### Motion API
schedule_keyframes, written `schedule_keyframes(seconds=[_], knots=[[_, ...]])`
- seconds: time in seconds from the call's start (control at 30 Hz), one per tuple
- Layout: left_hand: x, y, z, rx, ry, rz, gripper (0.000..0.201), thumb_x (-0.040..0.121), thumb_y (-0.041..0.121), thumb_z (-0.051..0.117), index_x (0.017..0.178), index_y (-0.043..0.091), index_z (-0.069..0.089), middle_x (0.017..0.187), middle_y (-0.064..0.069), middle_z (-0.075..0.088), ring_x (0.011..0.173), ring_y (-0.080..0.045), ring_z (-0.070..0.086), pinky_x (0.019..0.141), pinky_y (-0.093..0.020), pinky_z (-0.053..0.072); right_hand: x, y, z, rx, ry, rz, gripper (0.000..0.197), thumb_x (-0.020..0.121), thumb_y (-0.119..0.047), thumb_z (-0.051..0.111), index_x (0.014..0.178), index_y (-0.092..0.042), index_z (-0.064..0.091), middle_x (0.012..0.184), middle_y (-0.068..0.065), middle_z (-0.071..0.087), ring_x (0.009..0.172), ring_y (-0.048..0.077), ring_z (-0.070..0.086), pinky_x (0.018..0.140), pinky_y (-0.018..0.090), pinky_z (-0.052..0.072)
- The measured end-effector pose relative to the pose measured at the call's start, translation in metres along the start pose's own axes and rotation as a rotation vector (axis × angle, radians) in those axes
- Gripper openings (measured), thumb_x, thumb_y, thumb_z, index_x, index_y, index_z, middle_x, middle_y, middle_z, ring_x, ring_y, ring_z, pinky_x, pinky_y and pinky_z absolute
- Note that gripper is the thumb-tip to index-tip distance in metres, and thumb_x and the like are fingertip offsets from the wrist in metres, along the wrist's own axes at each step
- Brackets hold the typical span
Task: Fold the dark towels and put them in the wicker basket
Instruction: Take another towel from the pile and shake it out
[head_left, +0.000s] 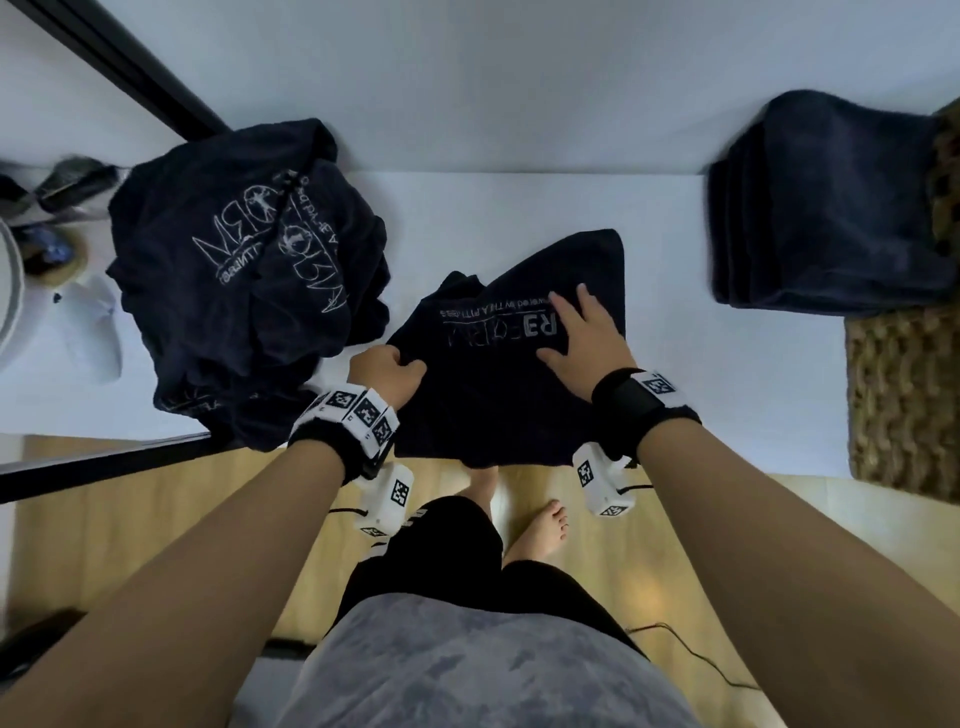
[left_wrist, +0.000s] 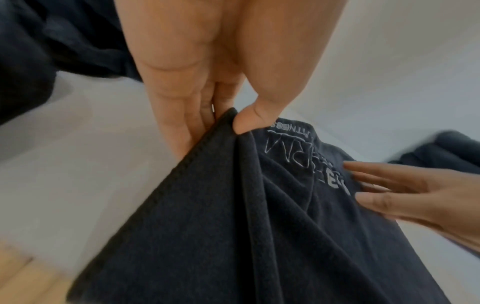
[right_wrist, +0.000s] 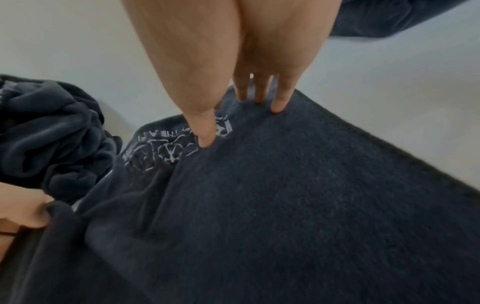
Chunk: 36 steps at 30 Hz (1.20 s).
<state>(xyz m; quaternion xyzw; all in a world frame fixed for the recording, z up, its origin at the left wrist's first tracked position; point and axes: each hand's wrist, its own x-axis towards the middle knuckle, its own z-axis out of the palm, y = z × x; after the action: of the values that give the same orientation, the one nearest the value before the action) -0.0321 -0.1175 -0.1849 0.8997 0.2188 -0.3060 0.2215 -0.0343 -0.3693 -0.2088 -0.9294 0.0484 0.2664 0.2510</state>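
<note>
The towel (head_left: 498, 332) spread beside the crumpled towel pile (head_left: 249, 270) bears pale stitched lettering, upside down in the head view, reading roughly "R3FORM", with "FITNESS" partly legible in a smaller line. The pile shows similar lettering, legible only as "ORM".

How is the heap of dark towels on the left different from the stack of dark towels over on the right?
The heap of towels is crumpled and loose, its pale printed lettering showing; the stack of towels is folded flat in neat layers and shows no lettering. The heap lies directly on the white table, whereas the stack rests on the wicker basket at the table's right end. Both are the same dark navy fabric.
</note>
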Motion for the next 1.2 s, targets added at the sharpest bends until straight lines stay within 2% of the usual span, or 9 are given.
schedule_keyframes(seconds=[0.13,0.33,0.5,0.67,0.77,0.9,0.97,1.07,1.2], knots=[[0.006,0.017,-0.003,0.089,0.083,0.117,0.018,0.083,0.015,0.060,0.095,0.005,0.050,0.093,-0.006,0.047,0.082,-0.023,0.049,0.070,-0.029,0.041,0.015,0.003,-0.008,-0.171,-0.029,0.082,0.092,0.088,-0.038,0.069,0.157,-0.021,0.010,0.165,0.004,-0.007,0.151,0.022,0.000,0.114,0.045,0.033],[0.036,0.062,-0.004,0.042,0.249,0.442,0.022,0.095,0.019,0.052,0.109,0.003,0.056,0.115,-0.015,0.053,0.105,-0.029,0.053,0.096,-0.039,0.042,0.016,-0.001,-0.011,-0.159,-0.015,0.122,0.095,0.084,-0.035,0.074,0.156,-0.023,0.012,0.165,0.002,-0.006,0.151,0.022,0.002,0.115,0.044,0.032],[0.074,0.091,-0.011,0.093,0.066,0.242,0.030,0.096,0.040,0.052,0.100,0.013,0.064,0.099,-0.008,0.064,0.089,-0.024,0.060,0.083,-0.032,0.049,0.015,0.000,-0.011,-0.124,-0.001,0.124,0.095,0.083,-0.033,0.076,0.156,-0.024,0.015,0.165,0.002,-0.004,0.151,0.022,0.003,0.115,0.044,0.032],[0.086,0.107,-0.014,0.296,-0.139,0.217,0.025,0.089,0.025,0.059,0.073,0.007,0.064,0.067,-0.007,0.059,0.062,-0.022,0.054,0.059,-0.026,0.042,0.015,0.000,-0.011,-0.107,0.012,0.128,0.096,0.082,-0.032,0.076,0.156,-0.024,0.015,0.165,0.002,-0.003,0.151,0.021,0.003,0.115,0.044,0.031],[0.089,0.109,-0.017,0.200,-0.033,0.218,0.029,0.089,0.022,0.058,0.069,0.002,0.063,0.058,-0.006,0.054,0.051,-0.019,0.049,0.051,-0.028,0.041,0.015,0.000,-0.011,-0.102,0.020,0.123,0.096,0.082,-0.033,0.077,0.155,-0.025,0.016,0.165,0.001,-0.002,0.151,0.021,0.004,0.116,0.043,0.031],[0.098,0.109,-0.030,-0.210,0.365,0.203,0.021,0.093,0.013,0.051,0.092,-0.004,0.062,0.093,-0.020,0.068,0.084,-0.032,0.066,0.079,-0.040,0.053,0.014,0.003,-0.013,-0.079,0.029,0.132,0.095,0.081,-0.034,0.077,0.155,-0.025,0.019,0.165,0.001,0.000,0.151,0.020,0.005,0.116,0.043,0.031],[0.095,0.104,-0.032,-0.300,0.447,0.204,0.016,0.096,0.012,0.050,0.101,-0.001,0.057,0.104,-0.017,0.065,0.093,-0.026,0.063,0.081,-0.030,0.049,0.013,0.004,-0.014,-0.059,0.037,0.158,0.094,0.081,-0.034,0.078,0.155,-0.026,0.020,0.165,0.000,0.000,0.151,0.021,0.006,0.116,0.043,0.031],[0.081,0.096,-0.019,-0.223,0.402,0.347,0.015,0.094,0.007,0.053,0.107,0.002,0.056,0.110,-0.014,0.060,0.095,-0.021,0.058,0.078,-0.020,0.040,0.013,0.003,-0.015,-0.060,0.036,0.178,0.094,0.080,-0.034,0.078,0.154,-0.026,0.021,0.165,0.000,0.000,0.150,0.021,0.007,0.115,0.044,0.032],[0.069,0.076,0.005,0.183,0.079,0.617,0.038,0.099,0.015,0.051,0.136,0.010,0.050,0.150,-0.010,0.039,0.134,-0.024,0.042,0.104,-0.030,0.036,0.012,0.003,-0.019,-0.074,0.045,0.223,0.096,0.076,-0.037,0.081,0.152,-0.027,0.024,0.164,0.004,0.001,0.148,0.025,0.013,0.111,0.044,0.038]])
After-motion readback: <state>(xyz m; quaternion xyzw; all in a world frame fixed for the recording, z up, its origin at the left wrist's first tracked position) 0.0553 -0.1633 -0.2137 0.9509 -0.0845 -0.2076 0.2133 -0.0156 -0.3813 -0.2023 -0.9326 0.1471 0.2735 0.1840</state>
